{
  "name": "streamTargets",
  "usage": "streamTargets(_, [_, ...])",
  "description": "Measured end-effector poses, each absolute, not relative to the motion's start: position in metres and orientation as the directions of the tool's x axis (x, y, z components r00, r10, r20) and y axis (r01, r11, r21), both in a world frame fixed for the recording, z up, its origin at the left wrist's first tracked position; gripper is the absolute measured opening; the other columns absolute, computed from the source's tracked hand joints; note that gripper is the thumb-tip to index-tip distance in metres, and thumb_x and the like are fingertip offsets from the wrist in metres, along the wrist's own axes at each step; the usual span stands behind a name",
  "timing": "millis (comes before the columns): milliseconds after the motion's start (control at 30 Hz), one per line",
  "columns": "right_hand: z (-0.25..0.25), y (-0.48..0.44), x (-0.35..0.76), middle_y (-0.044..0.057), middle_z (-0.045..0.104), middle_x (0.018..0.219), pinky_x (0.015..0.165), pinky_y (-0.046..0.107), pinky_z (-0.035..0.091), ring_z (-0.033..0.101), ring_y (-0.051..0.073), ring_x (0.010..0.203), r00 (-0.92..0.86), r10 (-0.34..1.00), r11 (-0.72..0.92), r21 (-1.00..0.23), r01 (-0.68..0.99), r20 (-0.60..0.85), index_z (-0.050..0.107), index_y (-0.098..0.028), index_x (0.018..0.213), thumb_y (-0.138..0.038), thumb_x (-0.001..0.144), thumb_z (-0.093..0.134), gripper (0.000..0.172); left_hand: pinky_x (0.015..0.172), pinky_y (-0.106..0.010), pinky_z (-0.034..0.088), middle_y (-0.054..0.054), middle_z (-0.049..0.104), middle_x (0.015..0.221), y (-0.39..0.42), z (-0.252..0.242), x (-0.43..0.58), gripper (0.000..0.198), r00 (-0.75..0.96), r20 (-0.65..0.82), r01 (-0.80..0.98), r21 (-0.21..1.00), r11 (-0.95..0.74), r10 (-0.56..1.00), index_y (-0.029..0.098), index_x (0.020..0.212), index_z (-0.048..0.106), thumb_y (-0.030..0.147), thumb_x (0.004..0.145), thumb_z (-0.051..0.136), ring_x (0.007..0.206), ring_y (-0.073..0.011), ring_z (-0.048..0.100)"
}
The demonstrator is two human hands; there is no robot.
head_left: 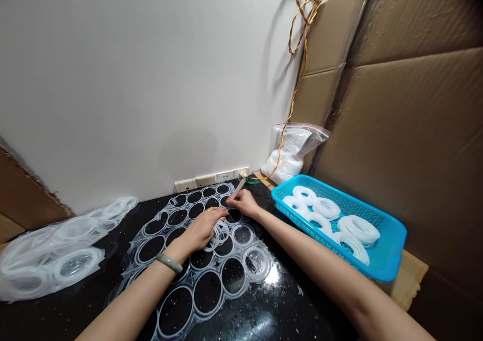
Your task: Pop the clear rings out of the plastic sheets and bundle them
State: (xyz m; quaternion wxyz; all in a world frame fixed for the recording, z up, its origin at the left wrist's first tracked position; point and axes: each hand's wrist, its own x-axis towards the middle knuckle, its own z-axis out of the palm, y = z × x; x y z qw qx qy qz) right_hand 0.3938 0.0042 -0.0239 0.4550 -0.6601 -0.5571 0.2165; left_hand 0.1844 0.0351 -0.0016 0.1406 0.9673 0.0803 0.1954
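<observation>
My left hand [199,229] lies over a translucent plastic sheet [181,275] punched with rows of round holes, on the black speckled table top [287,301]. A bunch of thin clear rings [219,235] is gathered under its fingers. A green bangle [169,262] circles that wrist. My right hand [244,203] is just beyond it at the far end of the sheet, gripping a slim pale tool [237,190], possibly a knife. The tool's tip is hidden by my fingers. A single thicker ring [256,263] lies on the sheet near my hands.
A blue mesh tray [392,245] holding white ring bundles stands right of my right arm. Clear plastic sheets [49,265] are heaped at the left. Behind are wall sockets [206,181], a plastic bag [292,150], twisted wire [305,44] and cardboard panels [400,130].
</observation>
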Motion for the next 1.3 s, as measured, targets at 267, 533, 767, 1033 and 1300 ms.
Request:
streamTargets(267, [-0.021, -0.003, 0.390, 0.006, 0.075, 0.085, 0.071, 0.025, 0.051, 0.070, 0.020, 0.082, 0.237, 0.933, 0.096, -0.821, 0.562, 0.271, 0.076, -0.016, 0.085, -0.024, 0.077, 0.069, 0.013, 0.098, -0.042, 0.046, -0.011, 0.064, 0.120, 0.031, 0.004, 0.188, 0.037, 0.898, 0.355, 0.139, 0.330, -0.934, 0.259, 0.018, 0.124, 0.059, 0.010, 0.093, 0.040, 0.114, -0.0227, 0.056])
streamTargets(533, [-0.008, -0.014, 0.379, 0.005, 0.075, 0.095, 0.075, 0.022, 0.045, 0.068, 0.020, 0.091, 0.103, 0.910, 0.140, -0.530, 0.836, 0.402, 0.076, -0.023, 0.087, -0.025, 0.086, 0.061, 0.015, 0.096, -0.039, 0.046, -0.011, 0.066, 0.113, 0.030, 0.003, 0.189, 0.033, 0.884, 0.365, 0.148, 0.374, -0.916, 0.292, 0.018, 0.120, 0.061, 0.017, 0.096, 0.039, 0.110, -0.0223, 0.058])
streamTargets(767, [0.010, 0.014, 0.390, 0.009, 0.073, 0.097, 0.073, 0.023, 0.043, 0.066, 0.021, 0.091, 0.216, 0.861, -0.024, -0.387, 0.922, 0.460, 0.075, -0.023, 0.090, -0.026, 0.092, 0.051, 0.024, 0.097, -0.040, 0.047, -0.012, 0.065, 0.117, 0.023, 0.007, 0.184, 0.035, 0.884, 0.352, 0.161, 0.390, -0.907, 0.308, 0.017, 0.117, 0.063, 0.012, 0.094, 0.038, 0.111, -0.0234, 0.058])
streamTargets(1033, [0.055, 0.057, 0.421, 0.014, 0.072, 0.099, 0.076, 0.027, 0.045, 0.065, 0.025, 0.096, 0.739, 0.545, -0.218, -0.785, 0.580, 0.395, 0.074, -0.017, 0.102, -0.031, 0.090, 0.053, 0.027, 0.101, -0.040, 0.045, -0.011, 0.063, 0.124, 0.021, 0.008, 0.182, 0.038, 0.893, 0.327, 0.185, 0.358, -0.915, 0.309, 0.015, 0.120, 0.062, 0.010, 0.093, 0.035, 0.118, -0.0228, 0.056])
streamTargets(1300, [0.071, 0.074, 0.436, 0.013, 0.073, 0.092, 0.074, 0.026, 0.048, 0.067, 0.021, 0.084, 0.798, 0.459, -0.159, -0.848, 0.506, 0.390, 0.075, -0.014, 0.092, -0.024, 0.084, 0.055, 0.024, 0.104, -0.041, 0.043, -0.011, 0.062, 0.127, 0.026, 0.001, 0.183, 0.043, 0.896, 0.337, 0.170, 0.343, -0.924, 0.290, 0.015, 0.121, 0.061, 0.002, 0.086, 0.038, 0.120, -0.0227, 0.054])
